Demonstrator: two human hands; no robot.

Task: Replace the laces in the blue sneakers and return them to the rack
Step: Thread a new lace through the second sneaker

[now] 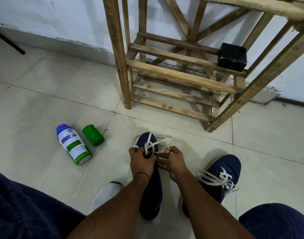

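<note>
Our left hand (141, 162) and right hand (173, 161) each pinch the white lace (162, 139) over a blue sneaker (146, 138); second sneaker (222, 167) lies right, spray can (72, 145) and green cap (93, 135) left, rack (182, 78) ahead.

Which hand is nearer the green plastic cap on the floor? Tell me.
Left. The left hand holds the white lace right of the green plastic cap; the right hand sits farther right.

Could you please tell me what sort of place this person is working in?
Probably a plain indoor room, perhaps a hallway or storeroom: a pale tiled floor, a scuffed white wall, and a rough wooden rack standing by it.
</note>
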